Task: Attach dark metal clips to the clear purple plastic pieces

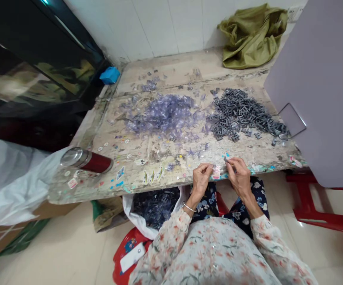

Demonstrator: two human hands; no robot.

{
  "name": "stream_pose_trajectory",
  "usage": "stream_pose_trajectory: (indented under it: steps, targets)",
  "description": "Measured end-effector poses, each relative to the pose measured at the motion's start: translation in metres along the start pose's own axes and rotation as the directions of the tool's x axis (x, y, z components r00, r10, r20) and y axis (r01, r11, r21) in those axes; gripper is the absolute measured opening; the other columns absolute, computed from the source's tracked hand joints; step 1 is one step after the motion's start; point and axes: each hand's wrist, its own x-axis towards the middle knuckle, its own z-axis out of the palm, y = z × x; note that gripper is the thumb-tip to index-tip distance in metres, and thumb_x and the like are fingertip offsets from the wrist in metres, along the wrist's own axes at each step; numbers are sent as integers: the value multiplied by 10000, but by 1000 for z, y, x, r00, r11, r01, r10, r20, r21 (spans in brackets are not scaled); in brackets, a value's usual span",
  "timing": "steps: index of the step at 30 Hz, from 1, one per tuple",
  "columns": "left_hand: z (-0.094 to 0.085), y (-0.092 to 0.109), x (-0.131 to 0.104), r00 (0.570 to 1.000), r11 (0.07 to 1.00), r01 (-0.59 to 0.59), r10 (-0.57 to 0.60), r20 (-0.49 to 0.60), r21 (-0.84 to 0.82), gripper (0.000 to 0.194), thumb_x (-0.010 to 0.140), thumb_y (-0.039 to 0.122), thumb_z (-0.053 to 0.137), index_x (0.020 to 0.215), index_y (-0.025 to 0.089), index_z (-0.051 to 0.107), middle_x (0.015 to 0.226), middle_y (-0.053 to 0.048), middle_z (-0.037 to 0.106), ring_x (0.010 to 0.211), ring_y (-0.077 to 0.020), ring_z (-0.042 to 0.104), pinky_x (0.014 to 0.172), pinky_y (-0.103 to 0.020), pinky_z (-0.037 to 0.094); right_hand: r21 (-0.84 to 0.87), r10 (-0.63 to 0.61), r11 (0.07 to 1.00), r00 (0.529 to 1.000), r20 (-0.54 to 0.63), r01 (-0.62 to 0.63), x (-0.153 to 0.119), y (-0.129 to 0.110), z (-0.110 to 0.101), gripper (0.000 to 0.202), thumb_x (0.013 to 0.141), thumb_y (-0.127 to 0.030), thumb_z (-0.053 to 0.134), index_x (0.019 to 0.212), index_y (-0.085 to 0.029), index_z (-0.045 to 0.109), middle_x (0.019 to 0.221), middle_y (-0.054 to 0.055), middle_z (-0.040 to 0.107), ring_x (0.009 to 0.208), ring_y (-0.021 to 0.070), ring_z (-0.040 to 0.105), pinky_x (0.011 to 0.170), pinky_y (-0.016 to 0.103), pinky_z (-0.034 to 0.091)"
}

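Note:
Close to the table's front edge, my right hand (239,175) pinches a small dark grey plastic piece (225,159) between thumb and fingers. My left hand (201,180), with a bangle at the wrist, is closed in a pinch a short way to the left. What sits in its fingertips is too small to make out. Beyond my right hand lies a heap of dark grey plastic pieces (239,111). A looser pile of clear, purplish plastic pieces (168,113) spreads over the middle of the table.
A red thermos (97,161) lies at the table's left front. An olive cloth sack (252,37) rests at the back right, near a grey panel (322,99). Below the edge hangs a white bag (128,206) of dark pieces. A phone (132,258) lies on a red stool (119,245).

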Motion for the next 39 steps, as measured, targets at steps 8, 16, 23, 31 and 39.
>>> stream_pose_trajectory:
  steps: [8,16,23,31,39]
  targets:
    - [3,5,0,997,999,-42,42,-57,-3,266,827,407,650,760,159,717,860,-53,671,833,-170,605,788,-279,466,122,-88,989,996,-7,88,-25,-37,9,207,952,-203,498,1055,-213,678,1015,96,671,999,213,636,907,389,529]
    - [1,4,-7,994,995,-95,93,-57,-23,267,857,401,626,765,170,724,876,-53,680,860,-176,612,802,-285,473,-126,-162,978,986,33,165,-33,-40,17,207,950,-170,508,1071,-209,671,1058,104,691,988,229,614,876,381,516]
    - [4,5,-9,993,994,-101,98,-67,-31,277,861,402,627,754,161,712,864,-47,670,842,-169,603,797,-276,462,-239,-217,949,976,-13,207,-33,-43,15,179,931,-150,549,1056,-203,665,1028,82,706,947,214,609,839,345,497]
    - [6,9,-12,994,996,-77,72,-84,-53,250,846,362,645,706,162,700,814,-32,641,783,-152,587,735,-255,448,-263,-260,935,964,-57,237,-30,-46,14,163,902,-125,590,1035,-196,651,999,74,708,933,214,593,838,347,492]
    - [5,12,-13,989,993,-120,119,-85,-2,225,865,357,631,809,175,752,911,-54,679,867,-172,623,802,-277,470,-167,-211,966,976,-54,199,-28,-44,14,143,911,-129,571,1012,-193,649,984,81,696,943,211,604,846,358,500]
